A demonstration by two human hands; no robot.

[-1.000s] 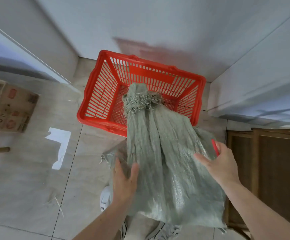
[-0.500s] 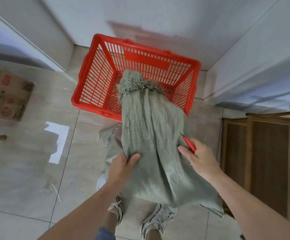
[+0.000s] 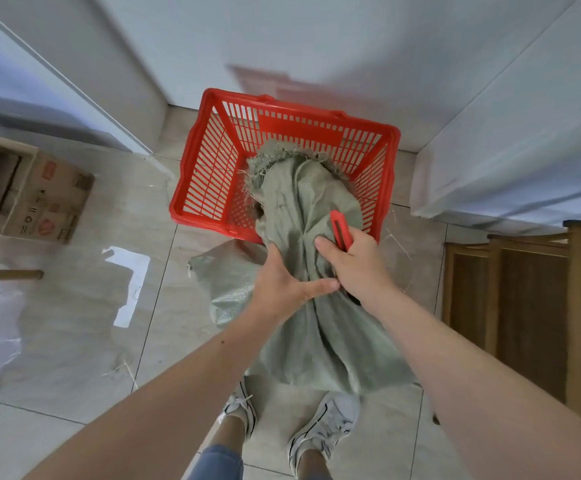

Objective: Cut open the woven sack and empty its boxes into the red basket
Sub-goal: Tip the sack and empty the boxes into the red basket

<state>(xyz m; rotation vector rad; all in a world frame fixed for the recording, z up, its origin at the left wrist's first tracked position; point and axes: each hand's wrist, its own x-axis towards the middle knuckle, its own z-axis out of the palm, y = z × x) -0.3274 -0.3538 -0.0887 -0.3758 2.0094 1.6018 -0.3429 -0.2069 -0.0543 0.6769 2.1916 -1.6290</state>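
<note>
Tiles [image 3: 84,341] underfoot, red basket [image 3: 212,216] against white wall [image 3: 316,46].

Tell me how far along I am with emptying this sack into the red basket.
Done: the woven sack is cut open, its frayed mouth hanging inside the red basket. In hand: the left hand and right hand bunch the sack's middle, the right also holding a red cutter. Left: no boxes show in the basket, so I can't tell whether any have dropped out.

What you can't see from here
The woven sack [image 3: 302,202] hides any boxes; your right hand [image 3: 354,268] covers the red cutter's [image 3: 340,230] lower end.
</note>
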